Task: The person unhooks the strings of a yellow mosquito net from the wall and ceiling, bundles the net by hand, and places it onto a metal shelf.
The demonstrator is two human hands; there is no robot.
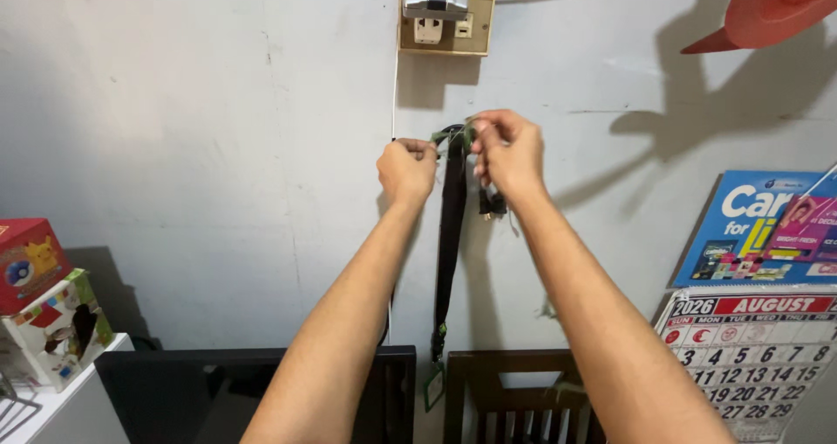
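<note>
Lanyard (pixel 451 235) top hidden by hands (pixel 462 160)

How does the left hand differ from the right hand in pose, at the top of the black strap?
The left hand is a closed fist, left of the long black fabric strap; the right hand pinches with its fingertips, on the right. The left hand sits slightly lower than the right. Both grip the strap's top, against the grey wall.

Single head-worn view, facing straight at the grey wall (pixel 218 147), close range; both forearms reach in from the near bottom edge toward frame centre; no second view
</note>
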